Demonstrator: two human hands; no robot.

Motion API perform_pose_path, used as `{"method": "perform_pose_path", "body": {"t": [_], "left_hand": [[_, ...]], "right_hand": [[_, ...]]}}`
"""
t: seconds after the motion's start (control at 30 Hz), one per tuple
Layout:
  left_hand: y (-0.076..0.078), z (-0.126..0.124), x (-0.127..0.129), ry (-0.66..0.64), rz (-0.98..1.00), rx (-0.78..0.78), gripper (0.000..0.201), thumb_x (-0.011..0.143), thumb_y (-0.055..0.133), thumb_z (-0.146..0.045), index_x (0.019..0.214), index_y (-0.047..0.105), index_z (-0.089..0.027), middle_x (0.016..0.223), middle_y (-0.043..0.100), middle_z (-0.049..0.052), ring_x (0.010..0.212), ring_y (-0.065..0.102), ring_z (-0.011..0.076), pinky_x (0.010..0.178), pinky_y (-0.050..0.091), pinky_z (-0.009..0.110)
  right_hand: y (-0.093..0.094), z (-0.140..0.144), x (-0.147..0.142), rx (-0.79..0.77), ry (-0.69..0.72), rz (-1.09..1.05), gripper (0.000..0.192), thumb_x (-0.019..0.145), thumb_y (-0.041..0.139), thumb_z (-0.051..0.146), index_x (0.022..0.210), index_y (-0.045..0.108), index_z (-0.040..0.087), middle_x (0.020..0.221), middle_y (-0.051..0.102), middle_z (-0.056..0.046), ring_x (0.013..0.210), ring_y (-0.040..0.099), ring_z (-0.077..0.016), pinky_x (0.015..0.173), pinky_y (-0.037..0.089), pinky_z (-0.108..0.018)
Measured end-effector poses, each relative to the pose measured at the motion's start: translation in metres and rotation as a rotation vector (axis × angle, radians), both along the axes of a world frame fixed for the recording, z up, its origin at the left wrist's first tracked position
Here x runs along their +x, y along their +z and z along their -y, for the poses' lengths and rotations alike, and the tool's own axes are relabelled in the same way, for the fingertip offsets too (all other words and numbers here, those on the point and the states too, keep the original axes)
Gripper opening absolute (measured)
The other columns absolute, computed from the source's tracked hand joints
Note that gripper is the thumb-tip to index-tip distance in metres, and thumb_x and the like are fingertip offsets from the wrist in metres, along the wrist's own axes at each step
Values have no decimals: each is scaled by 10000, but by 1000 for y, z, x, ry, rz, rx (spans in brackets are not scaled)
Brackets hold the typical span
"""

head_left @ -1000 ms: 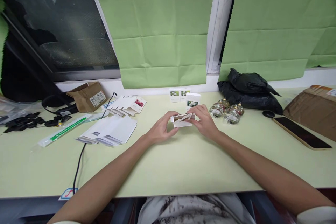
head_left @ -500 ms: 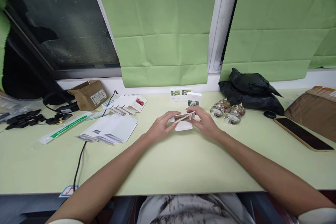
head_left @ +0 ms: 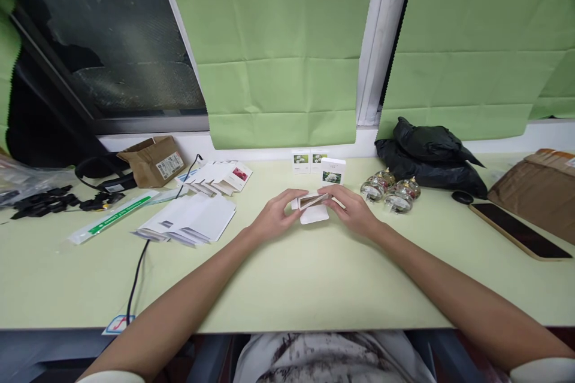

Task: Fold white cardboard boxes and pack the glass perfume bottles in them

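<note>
Between my hands is a small white cardboard box, its end open toward me and a flap hanging out at the front. My left hand grips its left side, fingers behind and thumb in front. On the right side, my right hand pinches the box near its open edge. Just behind stands a white box with a flower picture. Two similar flower-picture boxes stand farther back by the wall. Whether anything lies inside the held box cannot be made out.
Flattened white cartons lie to the left, beside a brown cardboard box and a black cable. Clear-and-gold ornaments, a black plastic bag, a phone and a larger brown carton are at right.
The opening of the held box looks wider, and its right-hand flap has shifted under my right fingers. Both hands keep nearly the same place.
</note>
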State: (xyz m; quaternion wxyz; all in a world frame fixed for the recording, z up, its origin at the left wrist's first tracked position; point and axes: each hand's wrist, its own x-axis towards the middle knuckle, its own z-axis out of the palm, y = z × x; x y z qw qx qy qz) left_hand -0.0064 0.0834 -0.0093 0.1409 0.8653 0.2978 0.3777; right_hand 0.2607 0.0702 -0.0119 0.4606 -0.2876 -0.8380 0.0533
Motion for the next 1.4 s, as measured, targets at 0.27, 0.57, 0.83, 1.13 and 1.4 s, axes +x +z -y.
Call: {"method": "perform_pose_path", "body": {"t": [0.27,0.57,0.83,1.13,1.4], "left_hand": [[4,4,4,1,68,-51,365,1027,593,-385,1369,625,-263,1354,679,89,1248,650,252,1083,533,434],[10,15,11,-20,128,-158,388,1020,590,-447,1348,634,-244,1298,692,101,1202,657,264,1013,578,427],[2,13,7,-39,29,-108,418,1037,559,-420,1423,590,-261,1427,651,83,1310,621,274,1129,502,447],[4,14,4,-92,-116,-79,509,1048,529,-399,1540,467,-285,1525,583,67,1383,572,273,1160,476,446],[5,8,0,-73,-206,-115,908,787,826,-615,1550,439,-310,1504,588,86,1308,616,320,1060,533,431]], "right_hand": [[-2,-3,-3,-110,-51,-124,240,1059,550,390,1229,681,283,1176,740,-76,1111,681,-266,974,550,-453],[6,5,-6,-387,59,-146,365,1080,463,483,1225,684,232,1125,742,-64,995,688,-230,810,562,-334],[4,3,-2,-314,88,-96,331,1081,473,431,1226,702,241,1151,749,-75,1049,700,-246,888,567,-377],[3,5,2,-197,121,27,323,1097,425,359,1330,632,273,1275,703,-87,1145,677,-256,977,556,-426],[5,8,3,-349,67,36,304,1090,445,415,1346,552,290,1222,717,-59,1000,693,-242,879,562,-389]]}}
